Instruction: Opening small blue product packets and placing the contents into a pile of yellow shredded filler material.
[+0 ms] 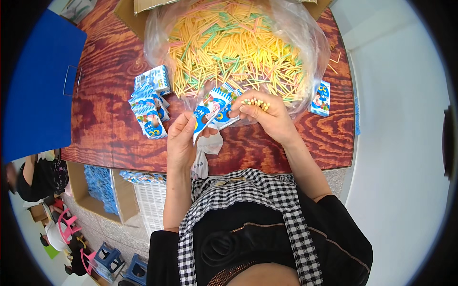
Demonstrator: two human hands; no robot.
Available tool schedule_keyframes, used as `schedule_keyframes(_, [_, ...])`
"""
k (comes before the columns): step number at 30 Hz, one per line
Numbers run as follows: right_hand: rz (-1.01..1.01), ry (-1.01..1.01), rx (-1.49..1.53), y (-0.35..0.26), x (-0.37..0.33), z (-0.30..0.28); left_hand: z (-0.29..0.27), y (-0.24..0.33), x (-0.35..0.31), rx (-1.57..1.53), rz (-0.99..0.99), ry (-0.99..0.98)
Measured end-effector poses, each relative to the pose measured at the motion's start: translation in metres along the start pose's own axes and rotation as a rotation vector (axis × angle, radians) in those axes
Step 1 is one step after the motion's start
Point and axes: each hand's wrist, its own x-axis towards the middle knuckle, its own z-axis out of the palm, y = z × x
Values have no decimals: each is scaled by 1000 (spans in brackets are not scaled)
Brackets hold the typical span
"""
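Between its thumb and fingers, my left hand [181,136] holds a small blue and white packet [206,113], tilted toward the right. My right hand [274,121] is closed around a bundle of thin sticks [257,103] whose pale ends point up; its fingertips are beside the packet's upper end. More blue and white packets [226,116] lie right behind the held one, partly hidden by it. Just beyond both hands, a heap of yellow, green and pink sticks [234,52] fills a clear plastic bag [318,50].
A stack of packets [149,117] lies left on the red-brown wooden table [107,105]; another packet [320,98] lies right. A cardboard box [130,18] is behind the bag. Below the left edge stand a carton of blue packets [100,183] and a white basket [151,200]. People sit farther left.
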Motion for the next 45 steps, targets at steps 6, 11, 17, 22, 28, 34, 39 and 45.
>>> schedule_keyframes(6, [1, -30, -18, 0, 1, -1, 10, 4, -4, 127, -74, 165])
schedule_keyframes(11, [7, -31, -5, 0, -1, 1, -6, -11, -1, -202, -89, -77])
schedule_keyframes(17, [42, -32, -16, -1, -4, 1, 0, -15, -2, -197, -112, 98])
schedule_keyframes(22, [59, -30, 21, 0, -5, 2, 3, -5, -8, -44, -82, 55])
schedule_keyframes(28, [46, 16, 49, -1, -5, 3, 9, -6, -12, 444, -49, 201])
schedule_keyframes(34, [-152, 193, 183, 0, 11, -12, 18, -12, -8, 896, 391, 96])
schedule_keyframes(39, [-160, 8, 268, -10, 19, 1, 27, -18, -8, 931, 362, 110])
schedule_keyframes(45, [-182, 12, 289, -6, 13, 5, 23, -21, -9, 667, 219, 100])
